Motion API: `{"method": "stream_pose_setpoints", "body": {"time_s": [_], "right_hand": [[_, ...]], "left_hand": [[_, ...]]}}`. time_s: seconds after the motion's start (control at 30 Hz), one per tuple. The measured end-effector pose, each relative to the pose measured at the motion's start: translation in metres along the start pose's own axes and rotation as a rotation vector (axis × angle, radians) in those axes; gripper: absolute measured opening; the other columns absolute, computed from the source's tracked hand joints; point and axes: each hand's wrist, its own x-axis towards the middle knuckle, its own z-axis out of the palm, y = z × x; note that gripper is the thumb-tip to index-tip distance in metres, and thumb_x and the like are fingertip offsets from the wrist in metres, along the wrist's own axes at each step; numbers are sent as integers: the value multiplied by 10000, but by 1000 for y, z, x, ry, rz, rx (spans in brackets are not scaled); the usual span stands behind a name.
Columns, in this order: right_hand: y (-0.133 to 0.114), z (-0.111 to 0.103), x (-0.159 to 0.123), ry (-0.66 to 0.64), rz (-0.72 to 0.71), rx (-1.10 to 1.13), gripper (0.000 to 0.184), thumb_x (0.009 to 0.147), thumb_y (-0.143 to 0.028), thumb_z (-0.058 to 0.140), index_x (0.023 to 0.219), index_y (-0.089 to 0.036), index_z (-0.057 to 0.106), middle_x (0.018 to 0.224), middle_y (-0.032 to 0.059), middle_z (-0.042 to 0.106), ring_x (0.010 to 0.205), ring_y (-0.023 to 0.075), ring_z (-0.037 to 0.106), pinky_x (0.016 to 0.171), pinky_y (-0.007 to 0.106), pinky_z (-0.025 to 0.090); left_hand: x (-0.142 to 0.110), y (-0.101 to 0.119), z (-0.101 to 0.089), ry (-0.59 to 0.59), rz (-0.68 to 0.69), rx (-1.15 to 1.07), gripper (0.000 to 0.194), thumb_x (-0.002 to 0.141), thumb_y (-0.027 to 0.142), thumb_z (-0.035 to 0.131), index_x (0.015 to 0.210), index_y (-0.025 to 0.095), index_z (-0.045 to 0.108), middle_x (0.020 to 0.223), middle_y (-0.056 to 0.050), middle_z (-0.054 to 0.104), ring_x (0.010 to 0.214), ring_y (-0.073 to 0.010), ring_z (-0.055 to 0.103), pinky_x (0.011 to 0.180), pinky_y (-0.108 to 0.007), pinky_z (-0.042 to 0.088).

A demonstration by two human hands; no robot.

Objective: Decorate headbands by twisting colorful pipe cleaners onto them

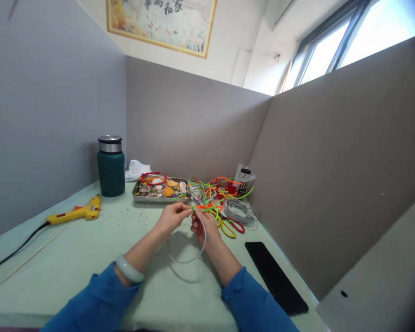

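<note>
My left hand (pixel 171 217) and my right hand (pixel 203 227) meet above the pale green table (pixel 90 249), both pinched on a green pipe cleaner (pixel 198 208) at the top of a thin white wire hoop (pixel 186 258). The hoop hangs below my fingers in a loop, just above the table. The green end is wound on the hoop where my fingertips meet. A pale bangle (pixel 129 269) sits on my left wrist, and both sleeves are blue.
A metal tray (pixel 138 197) of shells stands behind my hands, beside a heap of coloured pipe cleaners (pixel 214 189) and a coil of grey wire (pixel 240 210). A green flask (pixel 110 167) and yellow glue gun (pixel 76 213) lie left. A black phone (pixel 275 276) lies right.
</note>
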Motion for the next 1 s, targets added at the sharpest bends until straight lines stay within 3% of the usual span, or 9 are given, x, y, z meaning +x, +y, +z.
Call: {"method": "stream_pose_setpoints", "body": {"time_s": [0.57, 1.0], "right_hand": [[10, -6, 7, 81, -205, -192, 254, 638, -372, 697, 673, -184, 529, 512, -65, 481, 373, 52, 380, 356, 188, 268], [11, -5, 6, 49, -347, -434, 237, 664, -377, 652, 746, -163, 588, 461, -69, 434, 423, 82, 370, 414, 209, 271]], "left_hand": [[1, -6, 3, -34, -128, -190, 360, 575, 472, 687, 649, 149, 546, 445, 84, 397, 355, -32, 271, 375, -190, 155], [1, -11, 4, 3, -215, -178, 410, 565, 511, 656, 734, 165, 515, 524, 71, 457, 355, -24, 251, 355, -179, 119]]}}
